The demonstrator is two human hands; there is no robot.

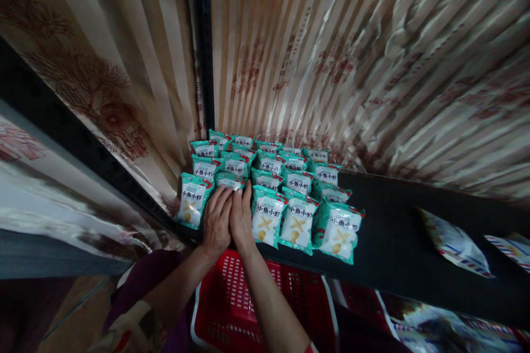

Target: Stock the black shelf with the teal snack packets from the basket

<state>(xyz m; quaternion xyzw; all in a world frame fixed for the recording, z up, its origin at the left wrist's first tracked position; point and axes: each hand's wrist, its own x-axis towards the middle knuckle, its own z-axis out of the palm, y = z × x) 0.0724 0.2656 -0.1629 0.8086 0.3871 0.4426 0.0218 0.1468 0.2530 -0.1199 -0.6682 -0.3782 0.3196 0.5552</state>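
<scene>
Teal and white snack bags stand in rows on a black shelf (385,215). My left hand (218,220) and my right hand (240,215) are side by side at the front of the second column from the left. Their fingers close over a snack bag (231,181), whose lower part they hide. To the left of my hands stands another front bag (192,200). Just right of them is a front bag (267,218), with further front bags (298,223) beyond it.
Below the shelf edge sits a red plastic basket (298,287) with a pale rim. A striped packet (455,242) lies farther right on the shelf. Patterned, pleated sheeting (331,55) covers the back and left, with a dark upright post (202,38) at the corner.
</scene>
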